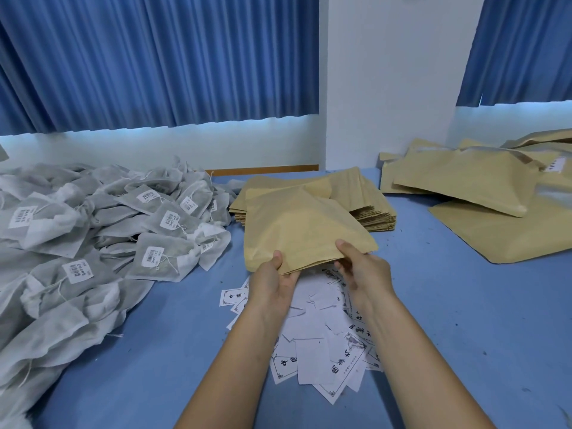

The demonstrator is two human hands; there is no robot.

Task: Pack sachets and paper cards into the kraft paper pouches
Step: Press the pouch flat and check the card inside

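Note:
A kraft paper pouch (301, 230) is held above the blue table, its near edge gripped by both hands. My left hand (272, 281) pinches the near left corner, thumb on top. My right hand (360, 267) holds the near right edge, thumb on top and fingers underneath. Below my hands lies a loose heap of white paper cards (322, 345) with black print. A large pile of grey-white sachets (93, 230) with barcode labels covers the left of the table. A stack of flat pouches (368, 202) sits just behind the held one.
More kraft pouches (476, 193), bulkier, lie in a pile at the right. The blue table (464, 305) runs to a white wall with blue curtains behind. A white pillar (387, 88) stands at the back centre.

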